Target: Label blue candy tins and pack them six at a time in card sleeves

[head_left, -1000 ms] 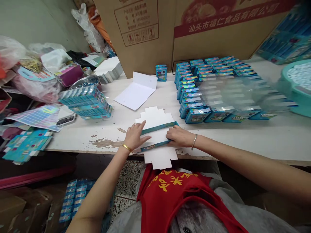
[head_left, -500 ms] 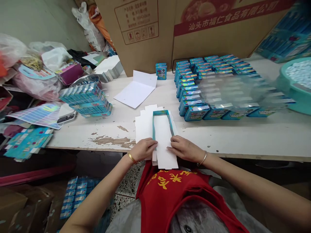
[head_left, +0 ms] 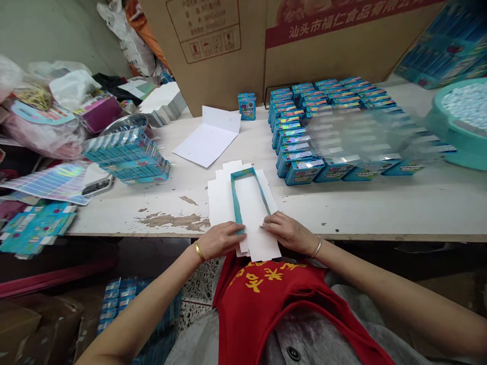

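Note:
In front of me at the table's edge lies a white card box blank (head_left: 249, 203), its narrow teal edges folded up along the far end and both sides. My left hand (head_left: 224, 238) has its fingers closed on the left folded edge near the close end. On the opposite side my right hand (head_left: 289, 232) pinches the right folded edge. More white card blanks (head_left: 217, 203) lie stacked beneath it, partly covered. The fingertips hide the near parts of both edges.
Rows of small blue boxes (head_left: 300, 172) stand to the right, partly under clear film (head_left: 350, 134). A folded white card (head_left: 209, 139) and a single blue box (head_left: 247, 107) sit behind. Wrapped blue packs (head_left: 129, 154) are at left, a teal basin (head_left: 445, 137) at far right.
The view has turned slightly, so most things appear a little further left. Both hands stay on the blank's side edges, and its left folded side leans slightly more.

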{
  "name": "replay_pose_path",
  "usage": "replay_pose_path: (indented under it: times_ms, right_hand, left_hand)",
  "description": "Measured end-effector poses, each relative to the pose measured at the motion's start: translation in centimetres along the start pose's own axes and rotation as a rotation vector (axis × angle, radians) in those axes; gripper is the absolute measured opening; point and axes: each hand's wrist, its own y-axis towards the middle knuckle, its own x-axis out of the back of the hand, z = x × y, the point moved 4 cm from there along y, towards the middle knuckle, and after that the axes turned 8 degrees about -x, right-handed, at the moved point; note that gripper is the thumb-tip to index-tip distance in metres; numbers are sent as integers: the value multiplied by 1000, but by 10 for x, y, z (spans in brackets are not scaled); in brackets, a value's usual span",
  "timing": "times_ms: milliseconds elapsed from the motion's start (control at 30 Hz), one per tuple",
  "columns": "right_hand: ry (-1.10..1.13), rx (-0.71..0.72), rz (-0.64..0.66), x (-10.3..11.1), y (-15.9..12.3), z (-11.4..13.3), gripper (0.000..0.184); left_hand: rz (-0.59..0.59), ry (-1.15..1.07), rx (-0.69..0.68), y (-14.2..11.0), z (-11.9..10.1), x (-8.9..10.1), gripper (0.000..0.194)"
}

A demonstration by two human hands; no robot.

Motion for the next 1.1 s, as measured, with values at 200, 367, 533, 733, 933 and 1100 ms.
replay_pose_path:
  times_ms: [200, 367, 533, 733, 933, 1100]
  right_hand:
    - [-43, 3, 58, 2, -3, -1, 31]
    - [-28, 33, 144, 3, -24, 5, 67]
    - [0, -31, 63, -1, -29, 7, 56]
    - [237, -214, -167, -3, -7, 2, 28]
    - [222, -331, -261, -8, -5, 4, 42]
    - [-65, -149, -202, -19, -6, 8, 23]
  left_hand:
    - [-342, -239, 124, 4, 6, -3, 29]
    - [-250, -127, 268, 32, -2, -6, 29]
    - [-211, -155, 283, 36, -3, -4, 35]
    - [-309, -331, 215, 29, -6, 1, 38]
    - [-353, -188, 733, 42, 3, -10, 39]
    - [-273, 73, 688, 45, -11, 5, 28]
